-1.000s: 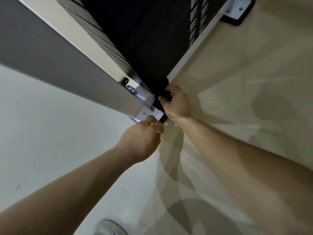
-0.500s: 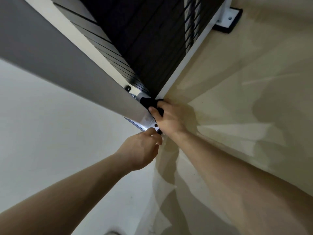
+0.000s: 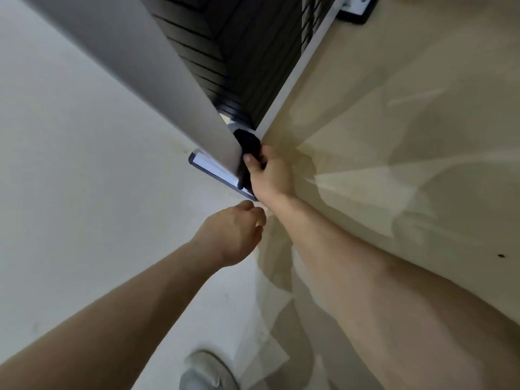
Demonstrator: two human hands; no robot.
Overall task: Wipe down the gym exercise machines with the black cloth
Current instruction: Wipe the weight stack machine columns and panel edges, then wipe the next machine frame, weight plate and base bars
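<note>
— How is the black cloth (image 3: 249, 144) held?
— It is pinched by the right hand (image 3: 268, 173) and pressed against the foot of the machine's upright (image 3: 157, 80); the left hand (image 3: 235, 232) is loosely curled, nothing held.
— What is advised?
— The cloth should be spread flatter and the base plate (image 3: 211, 168) wiped too.

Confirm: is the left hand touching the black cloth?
Apart. Head view: the left hand hangs below the base plate, holding nothing; the black cloth sits higher, gripped by the right hand against the grey post.
</note>
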